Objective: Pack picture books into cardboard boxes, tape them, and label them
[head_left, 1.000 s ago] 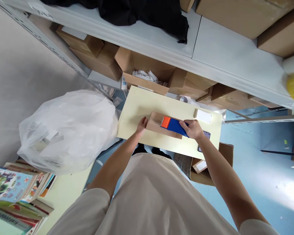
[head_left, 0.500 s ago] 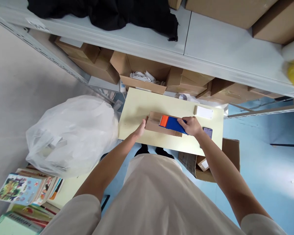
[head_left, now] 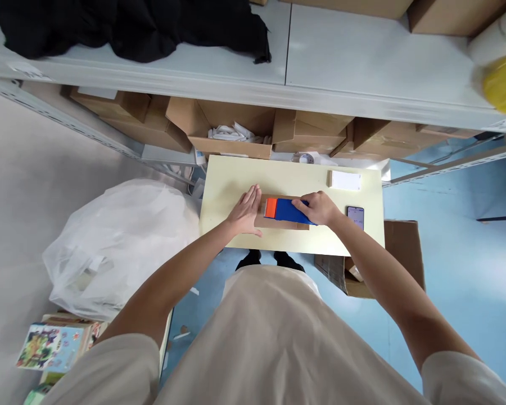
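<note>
Head view: clasping the blue-and-orange tool [head_left: 289, 210] by its right end in the right hand [head_left: 319, 208], leaving the orange end [head_left: 271, 207] free over the cardboard box [head_left: 274, 224] on the table [head_left: 236, 171]; resting the left hand [head_left: 245, 214], straight-fingered and gripping nothing, at the box's left end, probably to steady it.

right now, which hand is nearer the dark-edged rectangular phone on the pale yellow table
Right: the right hand is left of the phone; the left hand is farther left.
</note>
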Demonstrator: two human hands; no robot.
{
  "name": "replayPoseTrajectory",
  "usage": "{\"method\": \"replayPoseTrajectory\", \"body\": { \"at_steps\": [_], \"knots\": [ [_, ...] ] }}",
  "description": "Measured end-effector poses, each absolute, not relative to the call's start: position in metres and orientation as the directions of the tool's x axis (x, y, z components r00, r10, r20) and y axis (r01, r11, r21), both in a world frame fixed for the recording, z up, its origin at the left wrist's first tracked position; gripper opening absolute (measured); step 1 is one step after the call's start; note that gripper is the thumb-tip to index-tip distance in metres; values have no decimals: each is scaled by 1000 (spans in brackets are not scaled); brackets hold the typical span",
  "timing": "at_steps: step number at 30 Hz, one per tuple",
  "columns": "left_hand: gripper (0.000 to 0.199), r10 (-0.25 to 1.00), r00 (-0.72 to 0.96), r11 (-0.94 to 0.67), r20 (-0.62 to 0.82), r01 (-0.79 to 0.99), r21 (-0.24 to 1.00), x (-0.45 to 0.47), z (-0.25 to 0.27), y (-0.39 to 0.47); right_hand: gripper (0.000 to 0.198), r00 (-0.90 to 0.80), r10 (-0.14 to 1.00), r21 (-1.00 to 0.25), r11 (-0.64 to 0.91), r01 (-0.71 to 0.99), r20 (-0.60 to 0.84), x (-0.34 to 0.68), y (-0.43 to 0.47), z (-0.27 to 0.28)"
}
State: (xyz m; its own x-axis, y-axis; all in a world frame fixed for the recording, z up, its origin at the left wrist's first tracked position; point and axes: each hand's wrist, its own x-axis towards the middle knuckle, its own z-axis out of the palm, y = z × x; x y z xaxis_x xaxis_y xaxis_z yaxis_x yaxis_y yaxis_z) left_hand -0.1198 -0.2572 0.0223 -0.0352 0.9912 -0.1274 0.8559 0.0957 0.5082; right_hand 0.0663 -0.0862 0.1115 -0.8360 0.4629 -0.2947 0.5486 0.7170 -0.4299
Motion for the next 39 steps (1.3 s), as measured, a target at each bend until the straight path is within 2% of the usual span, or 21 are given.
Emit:
{"method": "replayPoseTrajectory", "body": {
  "at_steps": [10, 18, 22, 26, 28, 33, 35, 39],
  "knots": [
    [141, 975, -74, 156, -210, 901, 404, -119, 22, -257, 55, -823, 439, -357, 750, 557, -361, 98, -54, 114],
    [136, 963, -103, 179, -250, 937, 301, -112, 29, -252, 54, -826, 446, -468, 681, 563, -345, 189, 13, 79],
    [139, 947, -106, 182, -302, 955, 235, -111, 37, -250, 53, -842, 427, -491, 684, 539, -330, 194, 20, 50],
    [142, 927, -196, 260, -321, 950, 170, -91, 43, -241, 51, -857, 399, -505, 693, 515, -326, 187, 20, 31],
    [140, 935, -180, 246, -306, 950, 192, -68, 43, -227, 49, -862, 395, -508, 697, 506, -317, 185, 21, 28],
    [121, 963, 118, -20, -241, 928, 373, 1, 35, -178, 48, -865, 376, -536, 680, 501, -332, 187, 20, 27],
    [116, 962, 139, -38, -234, 920, 390, 14, 33, -165, 48, -866, 372, -562, 659, 500, -334, 190, 21, 25],
    [119, 958, 109, -6, -265, 932, 362, 15, 30, -160, 52, -878, 349, -611, 631, 478, -327, 206, 30, 17]
  ]
}}
